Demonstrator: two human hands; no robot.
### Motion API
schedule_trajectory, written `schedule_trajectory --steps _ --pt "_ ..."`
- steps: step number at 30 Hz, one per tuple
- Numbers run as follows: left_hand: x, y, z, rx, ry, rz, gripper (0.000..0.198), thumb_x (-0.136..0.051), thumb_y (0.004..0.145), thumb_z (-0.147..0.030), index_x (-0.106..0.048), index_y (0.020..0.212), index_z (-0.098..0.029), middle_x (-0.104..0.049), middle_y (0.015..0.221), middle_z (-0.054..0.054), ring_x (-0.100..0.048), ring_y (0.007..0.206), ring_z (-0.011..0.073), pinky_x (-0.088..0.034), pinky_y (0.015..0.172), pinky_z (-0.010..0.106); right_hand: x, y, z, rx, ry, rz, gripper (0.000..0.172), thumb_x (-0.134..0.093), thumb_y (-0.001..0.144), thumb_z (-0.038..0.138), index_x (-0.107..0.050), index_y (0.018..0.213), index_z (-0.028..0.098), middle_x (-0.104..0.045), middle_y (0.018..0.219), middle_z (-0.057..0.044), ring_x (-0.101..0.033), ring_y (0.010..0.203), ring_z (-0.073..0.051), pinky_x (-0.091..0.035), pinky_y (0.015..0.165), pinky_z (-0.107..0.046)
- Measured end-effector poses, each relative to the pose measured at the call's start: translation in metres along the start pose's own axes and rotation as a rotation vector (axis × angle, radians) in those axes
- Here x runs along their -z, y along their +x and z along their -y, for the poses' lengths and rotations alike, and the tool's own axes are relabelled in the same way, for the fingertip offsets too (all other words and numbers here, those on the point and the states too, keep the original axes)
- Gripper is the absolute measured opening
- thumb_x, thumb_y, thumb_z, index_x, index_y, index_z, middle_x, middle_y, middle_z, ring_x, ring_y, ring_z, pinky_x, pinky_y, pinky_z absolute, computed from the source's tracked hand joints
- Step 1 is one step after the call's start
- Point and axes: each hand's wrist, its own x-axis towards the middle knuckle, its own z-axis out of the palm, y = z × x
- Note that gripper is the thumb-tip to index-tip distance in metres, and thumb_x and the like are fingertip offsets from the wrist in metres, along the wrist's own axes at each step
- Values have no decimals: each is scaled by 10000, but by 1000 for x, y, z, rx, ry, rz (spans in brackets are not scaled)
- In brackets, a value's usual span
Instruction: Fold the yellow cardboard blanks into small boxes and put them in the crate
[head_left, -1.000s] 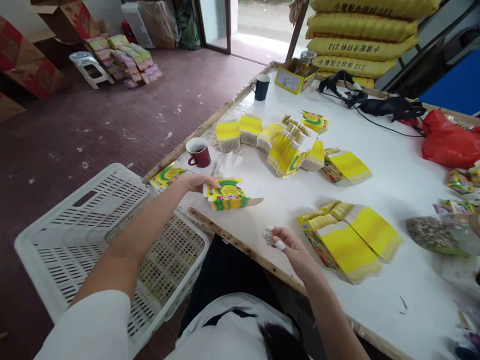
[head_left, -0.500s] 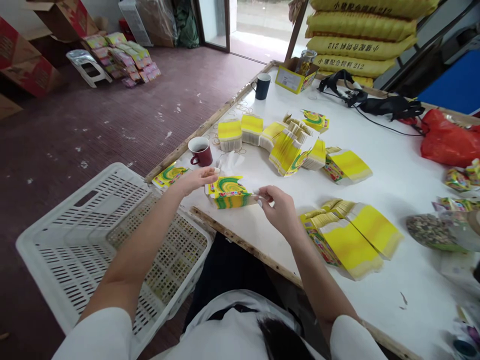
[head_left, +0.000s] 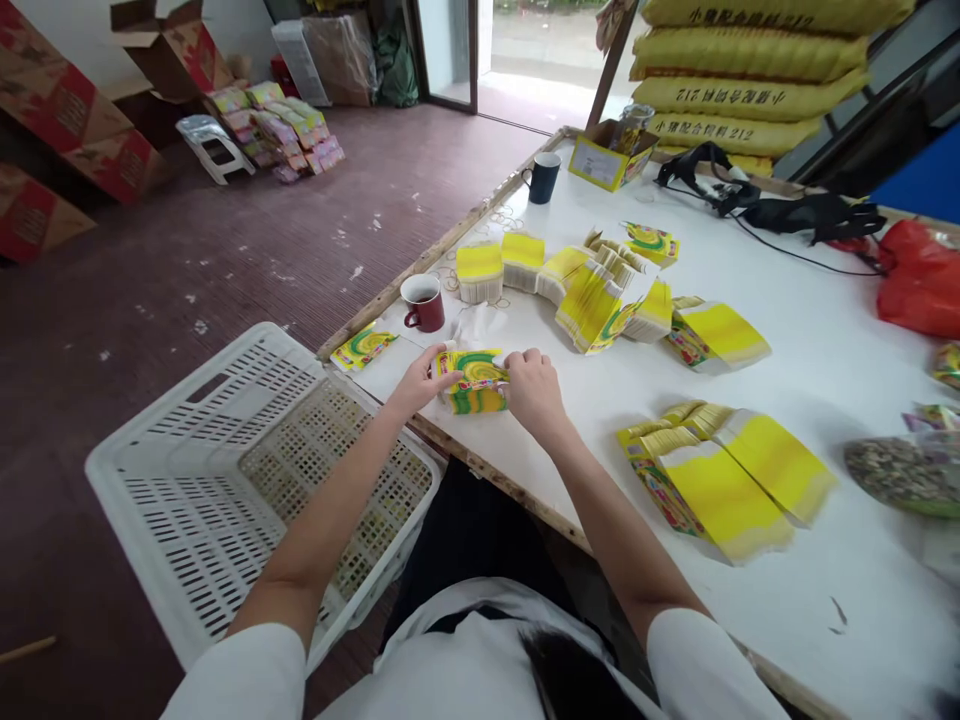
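A small yellow and green printed carton [head_left: 480,400] lies near the table's front edge, between my hands. My left hand [head_left: 421,386] grips its left end, with the thumb along the top face. At the right end, my right hand [head_left: 534,392] has its fingers curled on the carton's edge; the exact hold of the fingertips is partly hidden. A flat yellow-green printed carton [head_left: 364,347] rests at the table corner to the left. Just behind my hands are crumpled white tissue [head_left: 480,322] and a dark red mug [head_left: 424,303] with dark liquid.
Stacks of flat yellow cartons [head_left: 720,490] lie to the right, with more bundles [head_left: 600,300] farther back. A white plastic crate [head_left: 172,470] stands at the left below the table [head_left: 555,470]. Farther off are a dark mug [head_left: 541,178], black straps [head_left: 802,213] and a red bag [head_left: 919,280].
My left hand has closed from loosely over the carton to a grip on its left end. My right hand has moved in over the right end. The view has shifted slightly left.
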Motion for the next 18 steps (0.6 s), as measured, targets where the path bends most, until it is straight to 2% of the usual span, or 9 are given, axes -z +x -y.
schedule_trajectory --steps 6,11,14,18 --pt "-8 -6 9 -32 -25 -104 900 -850 667 -570 -503 1391 -161 -712 976 53 -701 924 252 -609 838 380 9 8 4 22 -56 105 319 -681 950 285 -659 1211 104 -637 1249 -221 -589 1179 -332 -456 948 -368" --pt "-15 -9 14 -46 -7 -183 895 -802 703 -617 -482 1395 -149 -691 1116 102 -690 1018 268 -593 904 393 8 10 3 22 -52 102 416 -700 938 287 -609 1276 62 -617 1273 -258 -587 1187 -347 -466 919 -369" --pt "-20 -12 13 -46 -24 -208 944 -798 696 -635 -443 1411 -132 -676 1195 138 -684 1073 283 -581 950 407 9 14 2 37 -50 110 393 -732 919 307 -638 1225 80 -635 1238 -259 -591 1184 -360 -465 921 -381" --pt "-25 -17 8 -29 -49 -247 918 -819 686 -617 -444 1385 -156 -704 1142 116 -702 1028 278 -595 916 406 10 23 -1 58 -40 131 377 -795 865 308 -657 1153 107 -666 1183 -232 -613 1133 -343 -467 900 -365"
